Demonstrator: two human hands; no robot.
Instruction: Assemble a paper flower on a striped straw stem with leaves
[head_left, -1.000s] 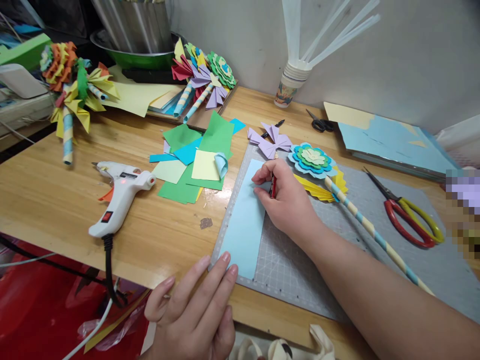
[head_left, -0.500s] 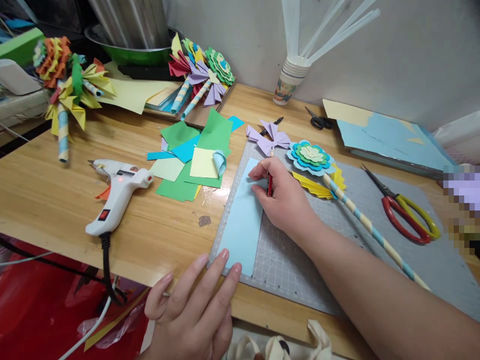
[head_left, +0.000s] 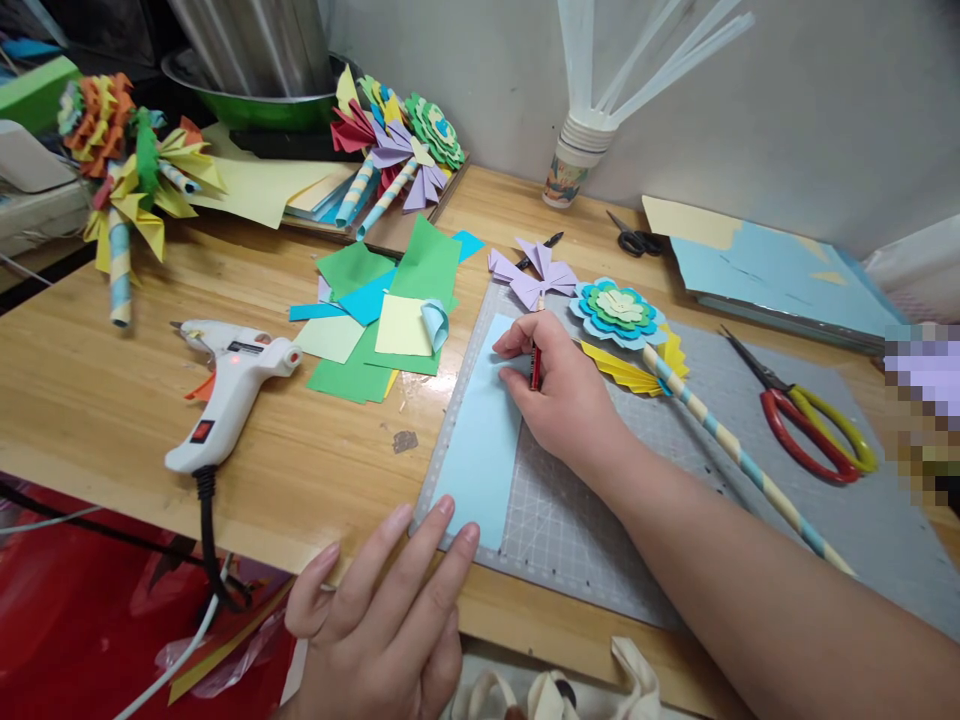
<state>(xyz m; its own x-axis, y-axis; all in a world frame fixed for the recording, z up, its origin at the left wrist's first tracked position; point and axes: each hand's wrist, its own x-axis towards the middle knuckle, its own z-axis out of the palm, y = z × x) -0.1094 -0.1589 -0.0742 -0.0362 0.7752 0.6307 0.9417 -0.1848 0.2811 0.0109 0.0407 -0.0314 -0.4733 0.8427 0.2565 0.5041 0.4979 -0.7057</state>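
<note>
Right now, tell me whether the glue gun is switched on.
On: a small red light glows on the glue gun, lying on its side, cord attached.

One view only, worn on the head. Looks forward and down, close over the wooden table (head_left: 112, 400) and grey cutting mat (head_left: 600, 520), toward the wall (head_left: 825, 100).

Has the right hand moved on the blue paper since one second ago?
No. The right hand stays at the blue paper's far end, beside the purple bow.
</note>
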